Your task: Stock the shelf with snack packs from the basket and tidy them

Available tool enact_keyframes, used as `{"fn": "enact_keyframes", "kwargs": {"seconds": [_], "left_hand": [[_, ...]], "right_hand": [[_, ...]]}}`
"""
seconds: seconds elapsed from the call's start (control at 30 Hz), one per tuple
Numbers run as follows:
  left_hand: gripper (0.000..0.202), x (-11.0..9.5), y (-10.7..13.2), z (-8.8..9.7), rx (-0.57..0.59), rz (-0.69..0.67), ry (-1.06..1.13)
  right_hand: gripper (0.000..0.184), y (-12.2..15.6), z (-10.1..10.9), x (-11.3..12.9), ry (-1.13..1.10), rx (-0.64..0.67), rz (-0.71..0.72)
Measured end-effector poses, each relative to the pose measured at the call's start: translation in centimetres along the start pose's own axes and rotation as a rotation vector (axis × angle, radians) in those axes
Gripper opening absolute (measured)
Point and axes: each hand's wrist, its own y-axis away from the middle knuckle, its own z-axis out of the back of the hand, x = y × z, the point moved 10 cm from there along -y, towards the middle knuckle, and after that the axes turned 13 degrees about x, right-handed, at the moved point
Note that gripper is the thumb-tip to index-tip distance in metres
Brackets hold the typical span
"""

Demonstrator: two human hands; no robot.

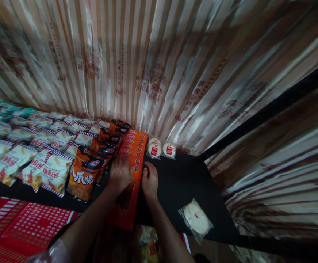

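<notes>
A long orange package (137,149), printed with repeated logos and showing a dark panel near its front end, lies across the black tabletop (172,190). My left hand (121,173) rests on its left side, fingers stretched forward and thumb apart. Against the right edge of the package is my right hand (150,179), its fingers loosely bent with a gap to the thumb. Just left of my left hand stands a row of dark-and-orange snack bags (82,177). Beyond my right hand are two clear packs of round white crackers (154,148) side by side.
Rows of white snack bags (56,171) fill the left of the table, with green bags (0,106) behind. Another clear cracker pack (195,217) lies near the front right. A red basket (30,228) is below left. Striped shiny sheeting (153,65) rises behind, crossed by a dark bar (268,109).
</notes>
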Motion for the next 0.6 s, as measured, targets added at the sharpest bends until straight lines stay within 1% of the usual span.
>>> {"fn": "enact_keyframes", "kwargs": {"seconds": [0.1,0.37,0.6], "left_hand": [[0.050,-0.1,-0.2,-0.1,0.002,-0.005,0.006],[0.052,-0.2,-0.1,-0.1,-0.037,-0.021,-0.010],[0.048,-0.2,-0.1,-0.3,-0.080,-0.037,-0.036]], "right_hand": [[0.042,-0.6,-0.1,-0.3,0.010,0.016,-0.015],[0.044,-1.9,-0.9,-0.5,0.045,0.075,-0.034],[0.045,-2.2,-1.1,-0.4,0.077,0.092,-0.025]]}}
